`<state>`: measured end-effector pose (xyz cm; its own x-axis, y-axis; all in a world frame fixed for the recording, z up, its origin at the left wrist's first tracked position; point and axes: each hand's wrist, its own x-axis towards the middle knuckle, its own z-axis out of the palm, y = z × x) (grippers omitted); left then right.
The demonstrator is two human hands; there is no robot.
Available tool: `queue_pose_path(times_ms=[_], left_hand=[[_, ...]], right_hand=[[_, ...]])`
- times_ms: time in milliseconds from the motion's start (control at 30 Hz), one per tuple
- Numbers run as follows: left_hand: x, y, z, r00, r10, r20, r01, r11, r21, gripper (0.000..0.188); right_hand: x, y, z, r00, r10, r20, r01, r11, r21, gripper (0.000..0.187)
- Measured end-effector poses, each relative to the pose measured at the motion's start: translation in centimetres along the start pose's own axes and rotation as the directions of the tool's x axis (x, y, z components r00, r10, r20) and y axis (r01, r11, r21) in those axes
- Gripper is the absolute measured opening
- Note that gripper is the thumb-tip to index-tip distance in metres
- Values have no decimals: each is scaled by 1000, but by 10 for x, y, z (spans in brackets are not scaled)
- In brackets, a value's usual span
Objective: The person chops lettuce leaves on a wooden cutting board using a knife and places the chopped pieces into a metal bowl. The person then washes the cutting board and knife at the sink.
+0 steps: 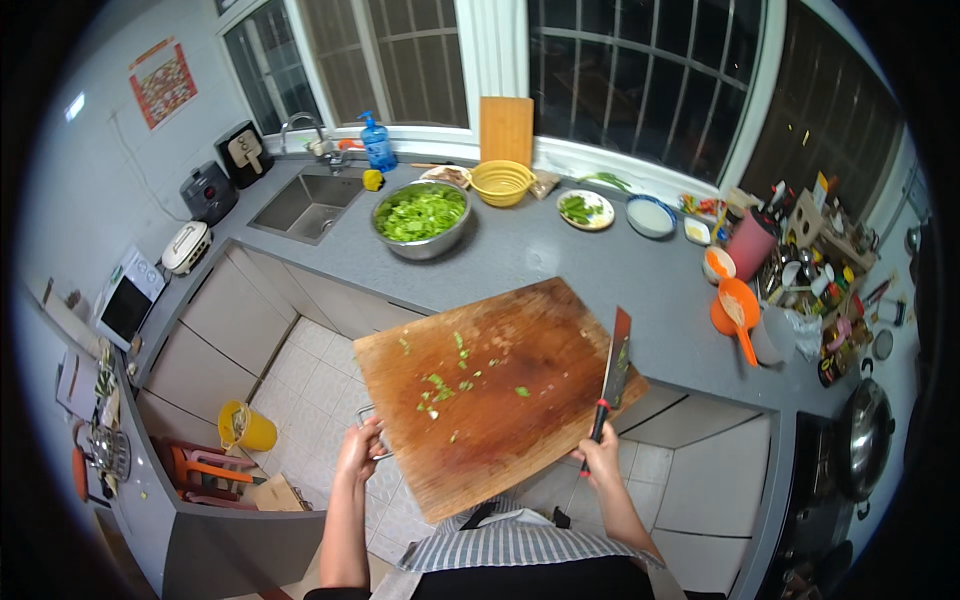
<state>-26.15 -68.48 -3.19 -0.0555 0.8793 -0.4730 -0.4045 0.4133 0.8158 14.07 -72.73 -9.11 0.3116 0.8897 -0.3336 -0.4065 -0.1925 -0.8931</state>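
A large wooden cutting board point(490, 385) is held in front of me over the floor and the counter's front edge, strewn with chopped green bits. My left hand point(361, 450) is closed round the metal handle at the board's left side. In my right hand point(599, 458) is a kitchen knife point(613, 372) with a black and red handle. Its blade points away from me, over the board's right side, with green scraps stuck to it. Whether my right fingers also touch the board is hidden.
On the counter point(520, 240) stand a steel bowl of chopped greens point(420, 222), a yellow colander point(502, 184), a plate of greens point(586, 210) and an orange strainer point(735, 310). A sink point(307, 207) is at the far left. A yellow bin point(248, 427) stands on the floor; a wok point(863, 440) sits right.
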Motion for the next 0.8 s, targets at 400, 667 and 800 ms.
queue_pose_path(times_ms=[400, 667, 800], left_hand=[[-86, 135, -257, 888, 262, -379, -346, 922, -173, 11], [-43, 235, -343, 795, 377, -476, -503, 848, -167, 13], [37, 280, -370, 777, 407, -481, -531, 834, -151, 12]], right_hand=[[3, 57, 338, 867, 53, 495, 24, 989, -148, 25], [65, 84, 557, 761, 64, 645, 104, 970, -219, 18], [131, 92, 643, 751, 12, 660, 149, 971, -187, 16]])
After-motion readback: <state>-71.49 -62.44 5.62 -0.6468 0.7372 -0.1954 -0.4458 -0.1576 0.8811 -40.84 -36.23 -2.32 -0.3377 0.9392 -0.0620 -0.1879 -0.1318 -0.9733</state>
